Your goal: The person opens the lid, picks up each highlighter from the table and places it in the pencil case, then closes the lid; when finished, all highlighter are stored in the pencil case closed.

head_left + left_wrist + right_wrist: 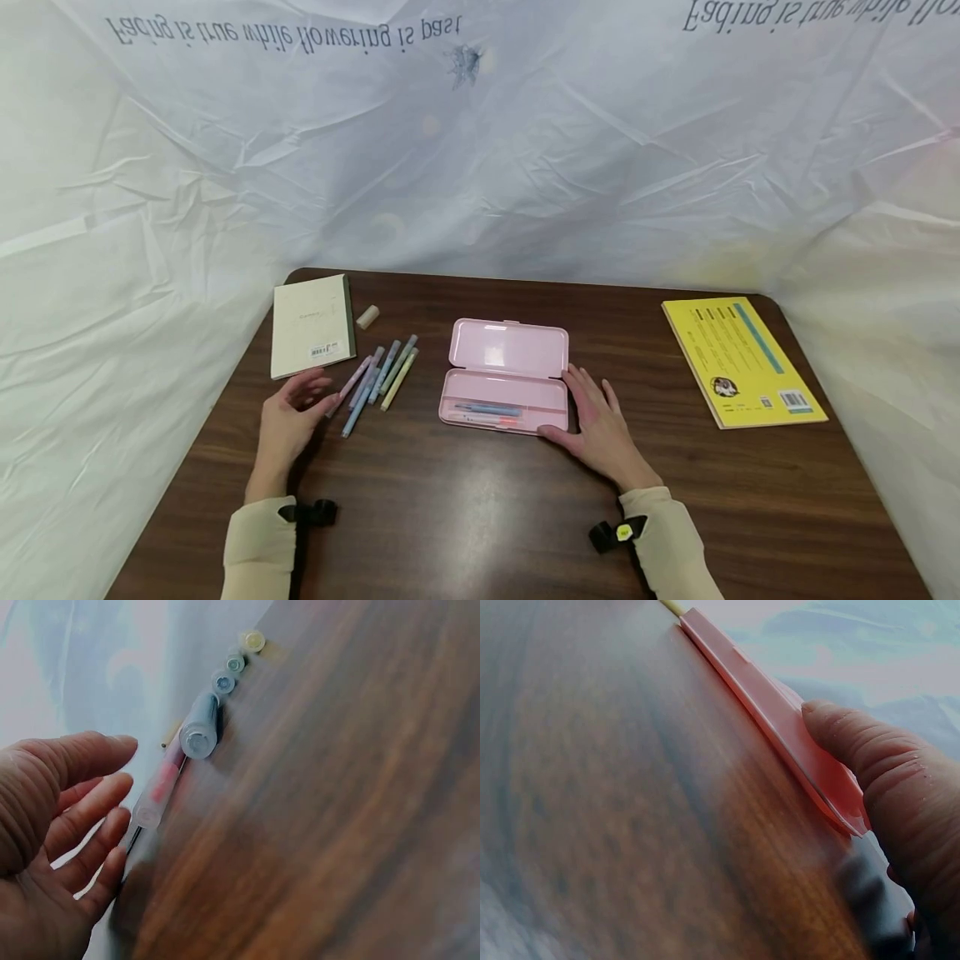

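An open pink pencil case (504, 392) lies in the middle of the table, its lid (510, 346) folded back. A few slim pens (487, 410) lie in its front part. My right hand (600, 429) rests at the case's right end, fingers spread along that side and the thumb on the front wall, which the right wrist view also shows. Several pastel pens (381, 379) lie loose to the left of the case. Beside them is my left hand (292, 417), fingers loosely bent and thumb apart. A pink pen (161, 787) is nearest its fingertips, with nothing held.
A cream notebook (311, 325) with a dark green spine lies at the back left, a small beige stub-like piece (367, 317) beside it. At the right is a yellow book (742, 362). White sheeting (525, 167) hangs behind the dark wooden table (480, 517).
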`<state>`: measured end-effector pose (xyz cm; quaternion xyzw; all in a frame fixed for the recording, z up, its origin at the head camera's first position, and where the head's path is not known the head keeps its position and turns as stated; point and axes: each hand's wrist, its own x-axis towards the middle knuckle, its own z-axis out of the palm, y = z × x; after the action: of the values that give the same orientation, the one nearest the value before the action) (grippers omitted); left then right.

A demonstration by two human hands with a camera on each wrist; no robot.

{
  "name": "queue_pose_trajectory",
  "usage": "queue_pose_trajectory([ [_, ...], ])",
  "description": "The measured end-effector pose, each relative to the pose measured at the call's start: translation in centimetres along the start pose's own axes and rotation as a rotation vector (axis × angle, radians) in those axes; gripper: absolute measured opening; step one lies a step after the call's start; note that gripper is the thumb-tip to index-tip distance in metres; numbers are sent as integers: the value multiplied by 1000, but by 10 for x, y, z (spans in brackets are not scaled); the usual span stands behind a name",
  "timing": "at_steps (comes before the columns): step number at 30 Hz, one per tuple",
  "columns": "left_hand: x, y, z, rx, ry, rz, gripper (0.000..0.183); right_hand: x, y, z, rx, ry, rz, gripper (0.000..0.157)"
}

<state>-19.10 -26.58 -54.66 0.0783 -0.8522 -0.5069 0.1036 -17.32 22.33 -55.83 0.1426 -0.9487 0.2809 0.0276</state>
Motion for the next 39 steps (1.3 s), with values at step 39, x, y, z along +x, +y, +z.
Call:
queue_pose_trajectory([
  [39,4,0,13,4,136,1,26,1,-2,0,1,3,9,102],
])
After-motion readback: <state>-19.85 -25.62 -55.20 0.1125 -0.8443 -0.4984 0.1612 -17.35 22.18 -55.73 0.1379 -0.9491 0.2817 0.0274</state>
